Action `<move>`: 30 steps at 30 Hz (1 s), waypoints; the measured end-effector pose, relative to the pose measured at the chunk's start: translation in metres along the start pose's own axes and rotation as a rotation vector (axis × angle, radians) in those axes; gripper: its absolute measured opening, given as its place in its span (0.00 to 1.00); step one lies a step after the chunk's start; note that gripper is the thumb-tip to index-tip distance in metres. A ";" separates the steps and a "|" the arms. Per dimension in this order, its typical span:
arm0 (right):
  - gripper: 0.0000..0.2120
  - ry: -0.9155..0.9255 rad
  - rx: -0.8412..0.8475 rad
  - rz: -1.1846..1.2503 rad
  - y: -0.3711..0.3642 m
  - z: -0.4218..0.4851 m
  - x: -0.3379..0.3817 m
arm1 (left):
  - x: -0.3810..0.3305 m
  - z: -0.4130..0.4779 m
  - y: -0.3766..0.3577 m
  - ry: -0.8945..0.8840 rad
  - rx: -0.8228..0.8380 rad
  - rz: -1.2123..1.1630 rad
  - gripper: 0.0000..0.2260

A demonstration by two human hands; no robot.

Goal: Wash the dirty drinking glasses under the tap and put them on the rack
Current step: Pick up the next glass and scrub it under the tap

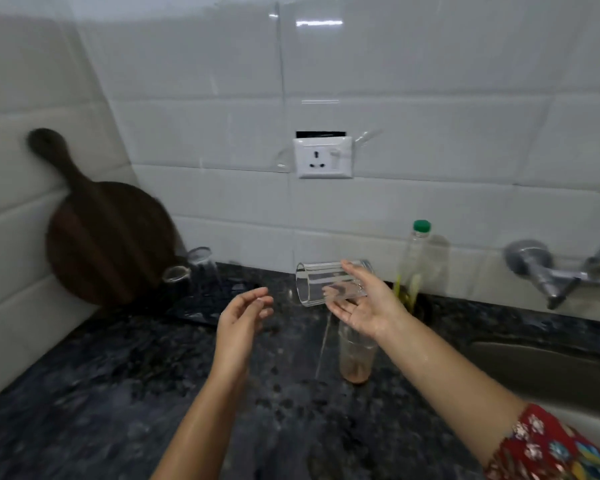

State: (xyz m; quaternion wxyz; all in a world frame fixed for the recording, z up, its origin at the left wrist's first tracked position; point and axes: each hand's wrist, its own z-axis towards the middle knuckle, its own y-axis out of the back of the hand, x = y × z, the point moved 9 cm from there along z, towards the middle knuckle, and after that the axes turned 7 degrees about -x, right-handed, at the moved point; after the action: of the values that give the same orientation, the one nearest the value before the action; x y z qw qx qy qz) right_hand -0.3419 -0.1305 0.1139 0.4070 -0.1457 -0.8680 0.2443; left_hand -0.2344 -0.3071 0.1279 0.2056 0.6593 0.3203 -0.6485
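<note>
A home kitchen — white wall tiles (430,133) rise behind a dark speckled stone table (101,393), with a steel sink (551,368) at the right below a wall-mounted tap (548,275). A round wooden chopping board (108,244) leans in the corner — a wall socket (323,156) and a green-capped bottle (418,258) stand further along.
</note>
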 end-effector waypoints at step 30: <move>0.36 0.892 0.075 -1.197 -0.209 0.202 -0.084 | 0.073 0.125 0.127 0.162 -0.246 0.038 0.08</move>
State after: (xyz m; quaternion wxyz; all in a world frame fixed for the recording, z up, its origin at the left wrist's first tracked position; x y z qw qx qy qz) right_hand -0.4574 -0.4053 0.0628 0.7887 0.2804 -0.5424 -0.0721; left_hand -0.2404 -0.4720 0.0287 0.2706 0.6850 0.4005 -0.5451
